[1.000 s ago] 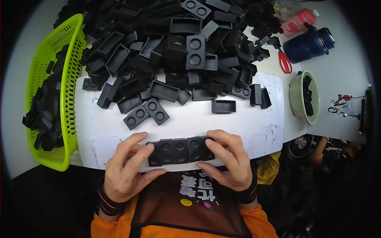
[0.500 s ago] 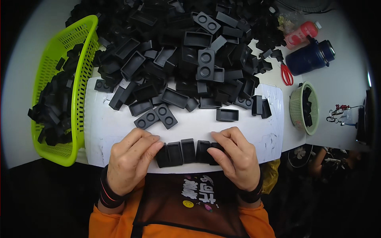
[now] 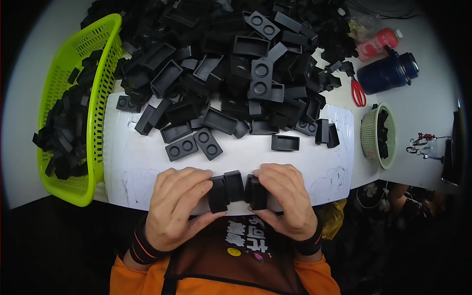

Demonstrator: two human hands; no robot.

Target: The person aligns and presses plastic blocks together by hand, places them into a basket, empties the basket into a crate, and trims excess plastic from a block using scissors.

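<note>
Near the front edge of the white board, my left hand (image 3: 176, 205) is closed around a small black rectangular tray-like box (image 3: 218, 194), fingers at its far side and thumb at its near end. Against it leans another black box (image 3: 234, 185), its hollow side facing up. Across a narrow gap, my right hand (image 3: 291, 202) grips more black boxes (image 3: 257, 193), with the thumb below and fingertips on top. My palms and fingers partly hide the pieces, so how many each hand holds cannot be told. Just beyond lie a loose box (image 3: 285, 143) and two with paired round rings (image 3: 208, 144).
A large heap of black boxes (image 3: 196, 73) covers the far side. At left stands a green basket (image 3: 104, 103) of black pieces. To the right are a pale round basket (image 3: 369, 140), red-handled scissors (image 3: 358, 93), a dark blue flask (image 3: 381, 77) and a pink bottle (image 3: 377, 45).
Both hands have moved inward and wrapped around the row of boxes, pushing them closer together. The outer boxes are now covered by my fingers. The view has shifted slightly.
</note>
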